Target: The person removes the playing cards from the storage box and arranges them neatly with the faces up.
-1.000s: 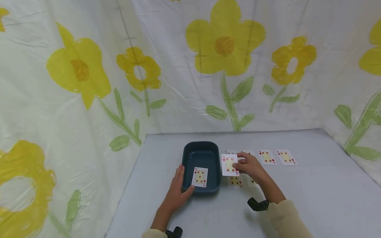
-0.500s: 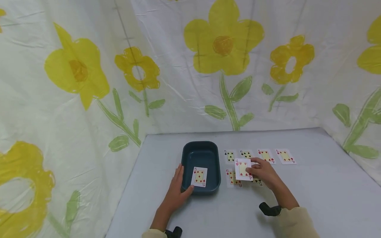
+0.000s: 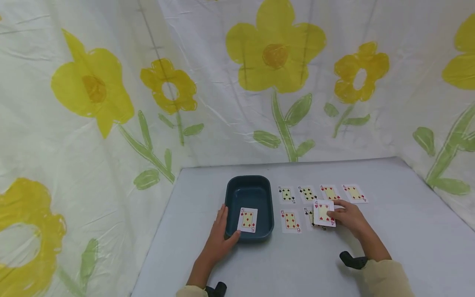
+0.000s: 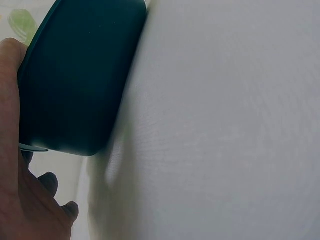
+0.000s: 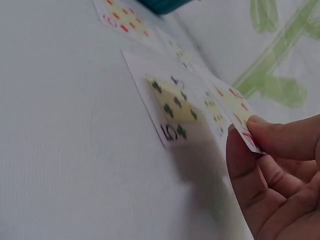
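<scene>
My right hand (image 3: 349,218) pinches a four of hearts (image 3: 323,213) by its right edge, between thumb and fingers. That card is raised above the table and partly covers a five of clubs (image 3: 309,214). In the right wrist view the five of clubs (image 5: 172,102) lies flat below the held card (image 5: 235,107), a shadow across it. My left hand (image 3: 217,241) rests against the left side and near corner of a dark teal tray (image 3: 271,198), fingers extended, thumb at the near rim. Inside the tray, at its near end, lies a five of diamonds (image 3: 247,220).
Face up right of the tray lie a six of diamonds (image 3: 291,221), a black five (image 3: 287,194), a black six (image 3: 307,193), a red four (image 3: 329,192) and a four of diamonds (image 3: 354,193). A flowered curtain (image 3: 215,123) hangs behind the white table (image 3: 297,264).
My right hand has carried the four of hearts rightward, from beside the tray to over the five of clubs, uncovering the six of diamonds. My left hand stays at the tray.
</scene>
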Demonstrator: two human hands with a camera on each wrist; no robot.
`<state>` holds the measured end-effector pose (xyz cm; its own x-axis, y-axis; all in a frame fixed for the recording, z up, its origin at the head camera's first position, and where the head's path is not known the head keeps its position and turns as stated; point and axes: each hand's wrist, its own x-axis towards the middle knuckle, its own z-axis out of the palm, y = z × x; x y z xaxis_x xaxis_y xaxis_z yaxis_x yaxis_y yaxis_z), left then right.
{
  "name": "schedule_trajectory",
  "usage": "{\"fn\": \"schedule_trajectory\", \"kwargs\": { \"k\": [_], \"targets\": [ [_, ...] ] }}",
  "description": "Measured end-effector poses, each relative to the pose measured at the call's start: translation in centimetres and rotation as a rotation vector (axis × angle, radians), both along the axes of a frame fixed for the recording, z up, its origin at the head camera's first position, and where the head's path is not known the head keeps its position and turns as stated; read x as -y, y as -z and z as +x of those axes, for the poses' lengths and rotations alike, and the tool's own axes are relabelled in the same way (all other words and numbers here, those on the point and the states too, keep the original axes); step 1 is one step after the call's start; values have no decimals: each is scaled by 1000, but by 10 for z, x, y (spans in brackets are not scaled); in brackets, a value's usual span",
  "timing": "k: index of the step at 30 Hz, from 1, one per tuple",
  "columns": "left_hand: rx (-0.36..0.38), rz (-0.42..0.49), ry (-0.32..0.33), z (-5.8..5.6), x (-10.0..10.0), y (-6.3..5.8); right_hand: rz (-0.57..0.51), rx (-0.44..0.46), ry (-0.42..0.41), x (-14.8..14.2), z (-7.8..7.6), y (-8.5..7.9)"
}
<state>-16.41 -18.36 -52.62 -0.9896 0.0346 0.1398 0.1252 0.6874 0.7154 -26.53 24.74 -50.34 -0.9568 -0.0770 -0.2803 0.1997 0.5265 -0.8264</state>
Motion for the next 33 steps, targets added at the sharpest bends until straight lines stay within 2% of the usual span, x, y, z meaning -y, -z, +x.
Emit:
{"fn": "schedule_trajectory", "kwargs": {
  "k": [8,15,19,33],
  "targets": [
    [16,1,-1,2,-1,-1,88,12,-4,-16,3,2],
    [18,-11,2,2,-1,-3,279,-71,-23,-17,0,-1],
    [21,-5,5,0,0,-5,358,-83,-7,-14,-1,-4],
    [5,-3,10,-1,1,0,445,-104,44,-15,1,-8]
  ]
}}
